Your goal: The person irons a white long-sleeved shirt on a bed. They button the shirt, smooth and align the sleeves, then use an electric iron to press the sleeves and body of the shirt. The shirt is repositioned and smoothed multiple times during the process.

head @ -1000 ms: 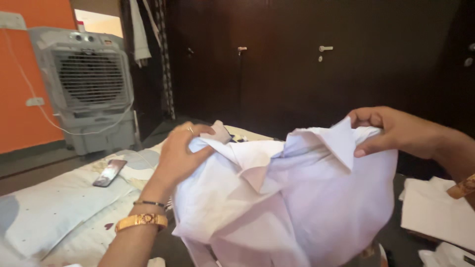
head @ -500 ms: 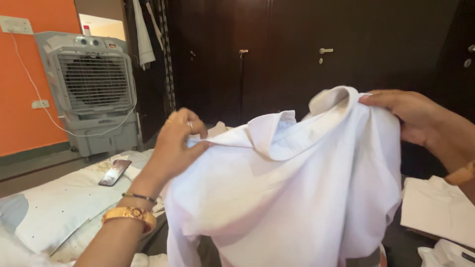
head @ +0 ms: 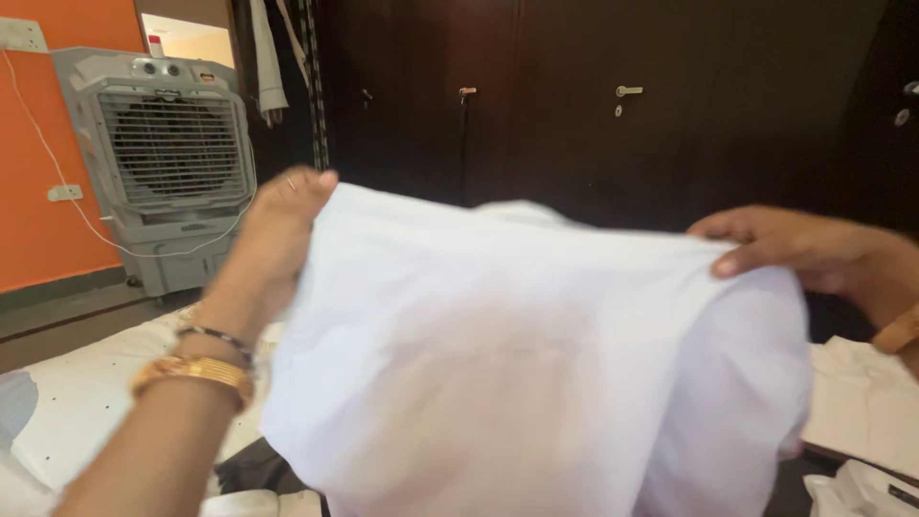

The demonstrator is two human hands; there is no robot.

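A white shirt (head: 517, 354) is held up in front of me, stretched wide between both hands and blurred by motion. My left hand (head: 278, 235) grips its upper left edge; that wrist wears a gold bangle and a thin dark bracelet. My right hand (head: 795, 251) pinches the upper right edge, with a gold bangle partly showing at the frame's right side. The cloth hides the bed surface behind it.
A grey air cooler (head: 168, 158) stands at the left against an orange wall (head: 38, 191). Dark wardrobe doors (head: 593, 115) fill the back. A pale bedsheet (head: 86, 412) lies lower left. Folded white cloth (head: 866, 402) rests at the right.
Both hands have pulled apart and spread the shirt flat and wide; the collar that showed before is now out of sight. My left hand rose, and the phone on the bed is hidden.
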